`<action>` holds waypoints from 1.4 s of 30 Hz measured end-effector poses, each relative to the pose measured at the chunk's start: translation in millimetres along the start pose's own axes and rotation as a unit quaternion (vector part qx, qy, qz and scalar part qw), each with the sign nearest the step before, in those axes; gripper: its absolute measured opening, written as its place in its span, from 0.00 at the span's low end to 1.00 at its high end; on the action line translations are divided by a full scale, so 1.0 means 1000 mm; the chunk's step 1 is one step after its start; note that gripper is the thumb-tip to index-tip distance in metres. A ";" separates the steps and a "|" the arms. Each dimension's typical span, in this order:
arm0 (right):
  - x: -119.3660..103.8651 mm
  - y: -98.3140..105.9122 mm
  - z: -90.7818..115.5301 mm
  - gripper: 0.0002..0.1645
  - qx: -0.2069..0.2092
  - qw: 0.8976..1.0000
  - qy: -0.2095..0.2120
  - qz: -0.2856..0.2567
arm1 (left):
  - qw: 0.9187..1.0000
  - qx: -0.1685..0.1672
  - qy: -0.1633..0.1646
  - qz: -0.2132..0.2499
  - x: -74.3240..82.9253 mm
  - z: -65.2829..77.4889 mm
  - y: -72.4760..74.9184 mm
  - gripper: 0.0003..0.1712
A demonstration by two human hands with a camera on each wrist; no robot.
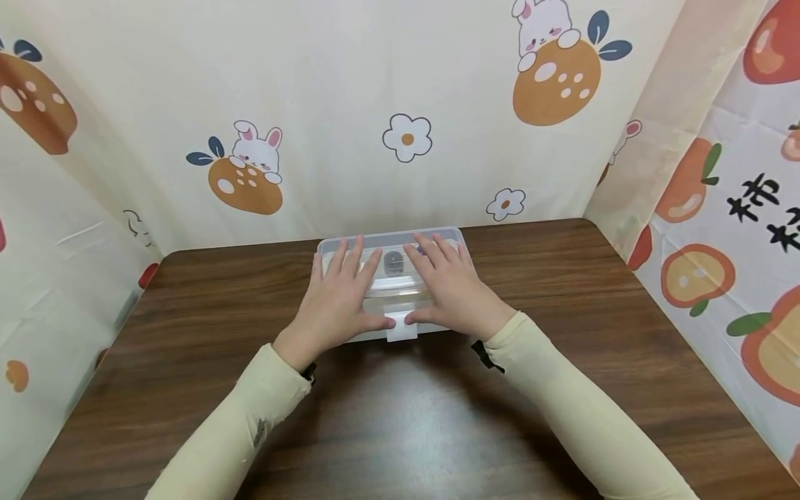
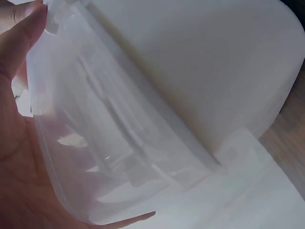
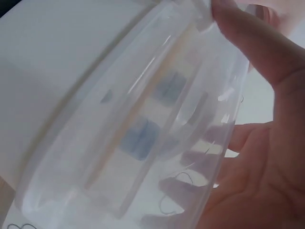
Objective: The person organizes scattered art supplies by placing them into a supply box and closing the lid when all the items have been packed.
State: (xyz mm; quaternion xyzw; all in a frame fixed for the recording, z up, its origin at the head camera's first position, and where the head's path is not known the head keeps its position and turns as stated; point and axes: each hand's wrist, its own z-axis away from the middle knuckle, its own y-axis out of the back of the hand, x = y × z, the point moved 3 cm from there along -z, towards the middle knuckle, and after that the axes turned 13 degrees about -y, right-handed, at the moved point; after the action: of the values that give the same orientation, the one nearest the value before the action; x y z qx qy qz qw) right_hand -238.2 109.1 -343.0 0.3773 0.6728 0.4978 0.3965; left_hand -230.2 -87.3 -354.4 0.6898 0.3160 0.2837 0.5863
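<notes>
A translucent plastic box [image 1: 390, 286] with a lidded top sits at the back of the table. My left hand [image 1: 334, 302] lies over its left part, fingers straight and spread across the lid. The right hand [image 1: 459, 292] spreads likewise over the right part. Both thumbs point inward at the white latch [image 1: 402, 330] on the front side, one at each edge of it. In the left wrist view the left thumb [image 2: 21, 45] is at the lid's edge by the latch. Bluish squarish shapes [image 3: 140, 138] show through the plastic in the right wrist view.
The dark wood table [image 1: 400, 410] extends in front of the box and to both sides. Close behind the box hangs a cream curtain [image 1: 337, 173] printed with rabbits and fruit. Another printed cloth [image 1: 706, 229] hangs along the right side.
</notes>
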 end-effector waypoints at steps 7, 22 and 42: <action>-0.007 -0.008 -0.004 0.79 -0.029 0.995 -0.066 0.064 | 0.997 0.008 -0.007 -0.074 0.002 0.000 -0.006 0.73; -0.007 -0.016 0.002 0.83 0.039 0.988 -0.066 0.134 | 0.989 0.069 -0.032 -0.129 0.002 0.000 -0.014 0.77; 0.007 -0.017 0.012 0.84 0.065 0.988 -0.066 0.121 | 0.987 0.088 -0.036 -0.133 0.004 0.006 -0.009 0.74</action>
State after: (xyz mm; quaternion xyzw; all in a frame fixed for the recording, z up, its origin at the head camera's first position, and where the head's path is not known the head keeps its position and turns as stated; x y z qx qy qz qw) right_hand -232.3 116.0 -362.8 0.5127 0.6257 0.4712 0.3517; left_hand -223.9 -87.1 -364.1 0.7002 0.4071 0.1493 0.5671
